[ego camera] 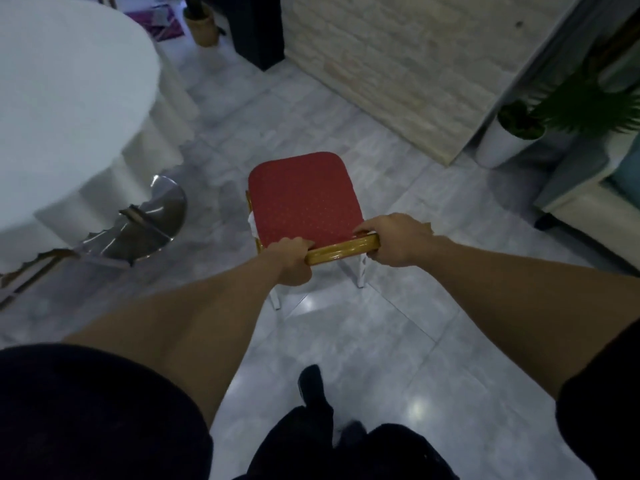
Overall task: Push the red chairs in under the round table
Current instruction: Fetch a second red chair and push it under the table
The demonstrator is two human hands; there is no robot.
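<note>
While your left hand (290, 258) and right hand (394, 241) curl closed around the glossy golden top rail (341, 250) of the red padded chair (303, 197), they hide both rail ends, and the backrest beneath can't be made out. Its dotted fabric seat stands on grey marbled floor tiles (398, 334), well apart from the round white-clothed worktop (65, 109) to your left, which is cut off by the frame. A shiny metal base (156, 223) peeks out below the cloth.

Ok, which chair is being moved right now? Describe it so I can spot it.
Start at the round white table on the left; on the grey floor to its right stands the chair. It alone has a red dotted seat and a golden top rail, gripped by the left hand and right hand.
</note>
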